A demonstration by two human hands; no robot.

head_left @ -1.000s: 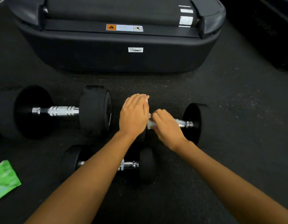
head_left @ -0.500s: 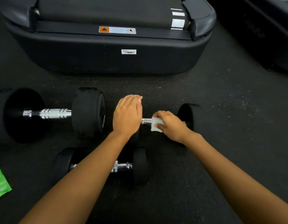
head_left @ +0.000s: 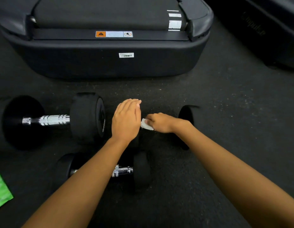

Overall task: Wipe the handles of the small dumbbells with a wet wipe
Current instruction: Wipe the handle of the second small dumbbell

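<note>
A small black dumbbell lies on the floor in the middle, its handle hidden under my hands. My right hand is closed around that handle with a white wet wipe pressed against it. My left hand rests flat, fingers together, on top of this dumbbell's left head, which it covers. A second small dumbbell with a chrome handle lies nearer to me, partly under my left forearm. A larger dumbbell lies at the left.
A black treadmill base stands right behind the dumbbells. Another black machine is at the far right. A green wipe packet lies on the dark rubber floor at the lower left edge.
My right hand slid the wipe along the handle to the right, then back left against my left hand. The left hand stayed on the dumbbell's head.
</note>
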